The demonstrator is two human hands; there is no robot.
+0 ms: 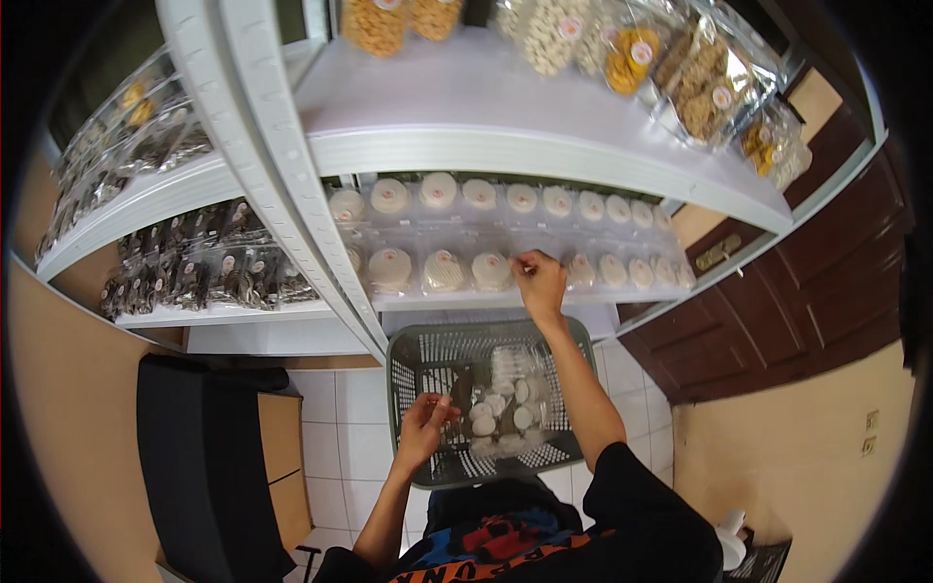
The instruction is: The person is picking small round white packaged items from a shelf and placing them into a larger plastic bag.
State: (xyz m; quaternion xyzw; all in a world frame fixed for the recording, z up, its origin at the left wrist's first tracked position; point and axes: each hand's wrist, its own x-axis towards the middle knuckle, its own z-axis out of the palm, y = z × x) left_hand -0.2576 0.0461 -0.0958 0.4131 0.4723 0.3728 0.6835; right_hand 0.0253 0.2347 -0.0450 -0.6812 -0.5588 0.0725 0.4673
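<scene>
My right hand (540, 283) reaches to the front row of the lower shelf, its fingers bent beside a clear packet of round white crackers (490, 271). Whether the fingers grip a packet there is hidden by the hand. Below, my left hand (426, 430) hovers at the left side of a dark green plastic basket (489, 334), fingers curled and thumb near the index finger. I cannot tell if it pinches any film. Inside the basket lie clear bags of round white pieces (503, 408). Behind the front row stands another row of similar packets (439, 191).
An upper white shelf (452, 102) overhangs my right hand and bears bagged snacks (552, 36). A metal upright (288, 157) divides it from shelves of dark packets (229, 270). A brown door (773, 313) stands right; a black-covered box (193, 452) stands left on the tiled floor.
</scene>
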